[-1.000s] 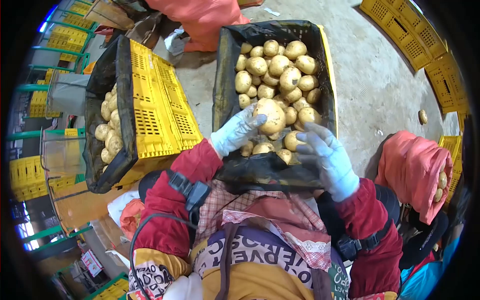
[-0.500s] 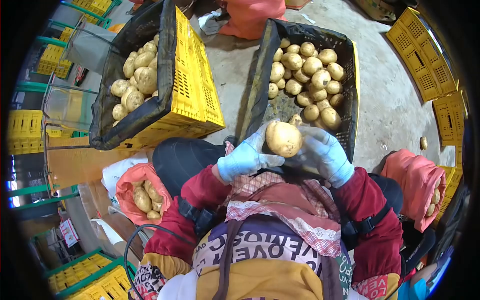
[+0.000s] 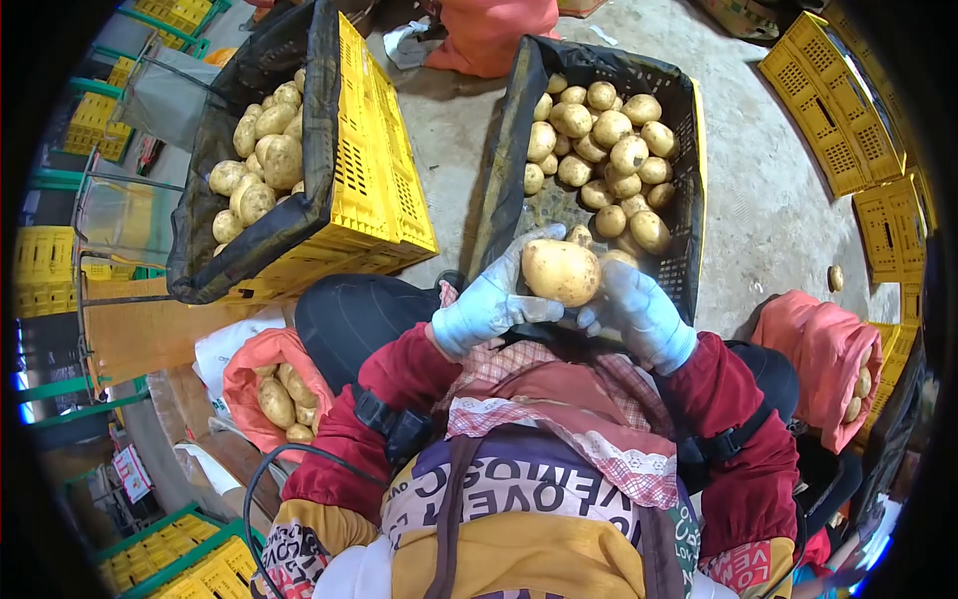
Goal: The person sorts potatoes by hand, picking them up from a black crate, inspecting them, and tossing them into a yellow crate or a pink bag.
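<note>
In the head view, we hold a large pale potato (image 3: 561, 272) in our gloved left hand (image 3: 486, 307), its grip closed around the potato's left side and underside, above the near end of the right crate (image 3: 496, 170). Our gloved right hand (image 3: 649, 314) is just beside the potato's right side with fingers partly bent; whether its fingertips touch the skin, we cannot tell. More potatoes lie in that black-lined crate, and others fill the tilted left crate (image 3: 384, 160) and the pink sack (image 3: 242, 369) by our knee. What could go wrong, we judge, is a slip: the potato is broad and rounded, our gloves look dusty, and if the left fingers loosened without the right hand supporting it, it could drop onto the crate's edge or the potatoes below and bruise. The left crate's lean might let potatoes roll out if it were knocked, and the loose potato (image 3: 835, 278) on the floor (image 3: 743, 180) could turn under a foot. As for writing, our patterned top (image 3: 539, 484) carries large printed letters, "LOVE" among them, partly lost in folds. The small pink-and-white sign (image 3: 131, 473) at far left is too small to read, and we can make out no brand on the yellow crates.
</note>
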